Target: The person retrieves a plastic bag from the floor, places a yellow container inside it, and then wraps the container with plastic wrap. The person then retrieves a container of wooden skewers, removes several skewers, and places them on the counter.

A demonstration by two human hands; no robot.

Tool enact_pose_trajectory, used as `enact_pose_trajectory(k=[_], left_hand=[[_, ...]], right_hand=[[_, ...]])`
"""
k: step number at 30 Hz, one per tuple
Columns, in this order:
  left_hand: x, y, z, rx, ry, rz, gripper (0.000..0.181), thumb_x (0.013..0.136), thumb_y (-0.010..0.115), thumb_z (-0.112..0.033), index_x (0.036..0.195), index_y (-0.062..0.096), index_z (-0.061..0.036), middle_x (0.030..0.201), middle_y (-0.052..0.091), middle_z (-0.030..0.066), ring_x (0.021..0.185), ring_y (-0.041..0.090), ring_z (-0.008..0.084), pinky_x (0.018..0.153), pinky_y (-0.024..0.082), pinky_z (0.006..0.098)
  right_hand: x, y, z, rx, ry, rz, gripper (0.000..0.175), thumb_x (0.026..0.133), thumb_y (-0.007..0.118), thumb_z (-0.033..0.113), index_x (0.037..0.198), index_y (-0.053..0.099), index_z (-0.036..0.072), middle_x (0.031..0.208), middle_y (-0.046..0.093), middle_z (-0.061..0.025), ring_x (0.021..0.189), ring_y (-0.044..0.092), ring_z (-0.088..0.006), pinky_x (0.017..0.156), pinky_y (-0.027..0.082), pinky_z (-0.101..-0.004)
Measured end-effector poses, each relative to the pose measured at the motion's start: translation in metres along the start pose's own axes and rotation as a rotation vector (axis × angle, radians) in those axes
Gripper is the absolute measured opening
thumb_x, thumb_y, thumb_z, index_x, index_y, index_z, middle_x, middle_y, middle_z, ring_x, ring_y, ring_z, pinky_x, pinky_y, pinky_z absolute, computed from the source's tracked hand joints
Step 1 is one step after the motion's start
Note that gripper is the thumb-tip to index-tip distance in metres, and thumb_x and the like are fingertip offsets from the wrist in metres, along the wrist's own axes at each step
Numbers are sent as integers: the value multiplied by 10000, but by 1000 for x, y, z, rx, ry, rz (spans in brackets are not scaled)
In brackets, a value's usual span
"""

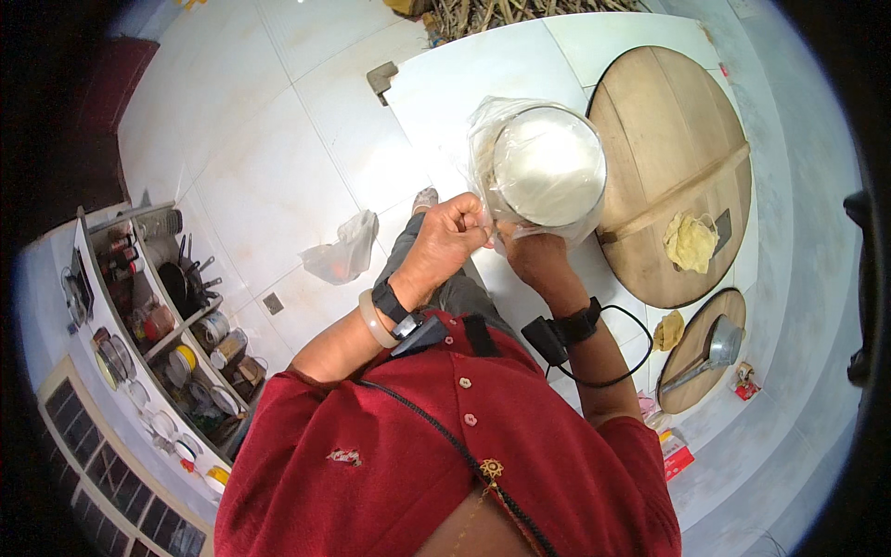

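Observation:
Before me on the white tiled counter is a round container (550, 167) with a metal-looking rim and a pale, shiny top. A clear plastic bag (484, 132) lies loosely around it, bunched on its left side. My left hand (456, 226) pinches the near left edge of the bag between thumb and fingers. Close by, at the container's near side, my right hand (536, 257) has its fingers partly covered by the plastic. Its grip is hidden, so I cannot tell what it holds. Both wrists wear black straps.
Right of the container lies a large round wooden lid (661, 118) with a yellowish cloth (690, 242) on it. A smaller wooden lid (696, 376) bears a metal ladle (724, 341). Kitchenware shelves (188, 320) stand left. A plastic bag (341, 250) is on the floor; sticks (515, 14) lie beyond.

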State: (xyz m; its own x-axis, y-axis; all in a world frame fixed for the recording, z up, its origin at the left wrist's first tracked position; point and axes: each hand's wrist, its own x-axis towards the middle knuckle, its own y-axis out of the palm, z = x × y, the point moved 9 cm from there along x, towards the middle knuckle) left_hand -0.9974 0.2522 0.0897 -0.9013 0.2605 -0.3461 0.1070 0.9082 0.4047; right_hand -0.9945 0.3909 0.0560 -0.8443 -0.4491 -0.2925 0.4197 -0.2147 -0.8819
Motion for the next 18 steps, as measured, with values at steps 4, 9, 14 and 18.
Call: enact_pose_trajectory(k=[4, 9, 14, 18], left_hand=[[7, 8, -4, 142, 6, 42, 155, 915, 621, 99, 932, 618, -55, 832, 512, -85, 786, 474, 28, 738, 427, 206], [8, 5, -16, 273, 36, 36, 138, 927, 691, 42, 992, 626, -61, 888, 538, -69, 817, 507, 40, 768, 456, 215], [11, -23, -44, 150, 43, -286, 424, 927, 789, -109, 1247, 557, 46, 893, 593, 10, 752, 600, 93, 681, 533, 246], [37, -42, -61, 80, -15, -408, 546, 929, 799, -192, 1303, 529, 100, 772, 590, 23, 616, 611, 143, 544, 553, 297]], right_hand=[[-16, -9, 8, 44, 64, 157, 259, 1024, 553, 269, 1122, 730, 109, 857, 731, -202, 800, 726, -383, 712, 568, -506], [-56, -83, 21, 583, 183, -61, 273, 1010, 615, 171, 1260, 685, 87, 841, 724, -195, 782, 723, -349, 719, 568, -441], [-38, -141, 14, 1081, 216, -309, 474, 973, 615, 29, 1446, 582, 21, 1032, 731, -52, 858, 622, -104, 784, 524, -263], [-11, -156, 31, 855, 122, -333, 544, 943, 651, 68, 1474, 540, 25, 950, 697, -114, 818, 670, -201, 773, 537, -341]])
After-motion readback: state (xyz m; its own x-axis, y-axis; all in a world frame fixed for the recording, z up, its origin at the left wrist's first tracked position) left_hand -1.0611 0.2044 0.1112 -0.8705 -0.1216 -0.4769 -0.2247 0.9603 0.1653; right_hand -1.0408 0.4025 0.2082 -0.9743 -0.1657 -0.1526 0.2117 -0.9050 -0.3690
